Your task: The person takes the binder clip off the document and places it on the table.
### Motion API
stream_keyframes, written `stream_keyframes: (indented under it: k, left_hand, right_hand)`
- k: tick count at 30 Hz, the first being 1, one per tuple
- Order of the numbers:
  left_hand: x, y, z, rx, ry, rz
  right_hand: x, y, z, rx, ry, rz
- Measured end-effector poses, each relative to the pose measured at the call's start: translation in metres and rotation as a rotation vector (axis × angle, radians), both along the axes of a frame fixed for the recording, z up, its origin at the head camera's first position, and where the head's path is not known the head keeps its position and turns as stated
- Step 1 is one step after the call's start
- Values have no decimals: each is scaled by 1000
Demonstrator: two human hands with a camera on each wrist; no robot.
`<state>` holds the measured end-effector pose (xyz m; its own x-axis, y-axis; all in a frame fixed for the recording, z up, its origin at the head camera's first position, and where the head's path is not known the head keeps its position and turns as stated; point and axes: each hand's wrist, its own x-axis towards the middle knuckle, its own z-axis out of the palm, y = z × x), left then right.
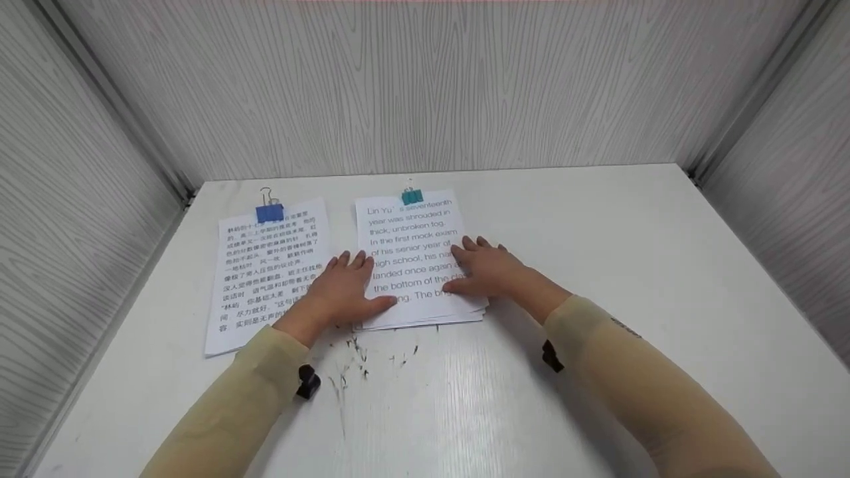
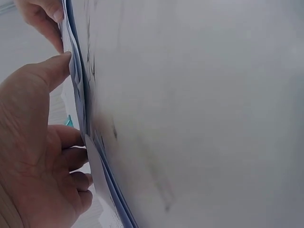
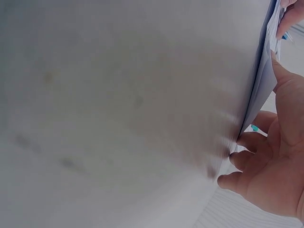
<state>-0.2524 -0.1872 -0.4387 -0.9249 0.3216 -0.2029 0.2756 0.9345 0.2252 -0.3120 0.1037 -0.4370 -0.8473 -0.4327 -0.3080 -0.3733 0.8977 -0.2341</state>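
A stack of printed English pages lies on the white table, its far edge held by a teal binder clip. My left hand rests at the left edge of this stack, fingers extended and thumb over the lower left of the top sheet. At the right edge lies my right hand, its fingers spread and its thumb on the print. In the left wrist view, the thumb touches the stack's near edge, where sheets fan slightly apart. The right wrist view has the fingertips low beside the paper edge.
Left of the English stack lies a second stack with Chinese text, under a blue binder clip; my left hand and forearm overlap its right side. Dark scuff marks streak the table in front. Grey wood-grain panels enclose the back and sides.
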Motion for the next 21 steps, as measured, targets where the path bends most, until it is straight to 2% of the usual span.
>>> stream_keyframes:
  k: [6,21]
  left_hand:
    - [0,1,2,-13,0,-11]
    - [14,15,4,-34,12,-57]
  right_hand:
    - [0,1,-1,-2,12,1]
    - [17,15,1,18,22,25]
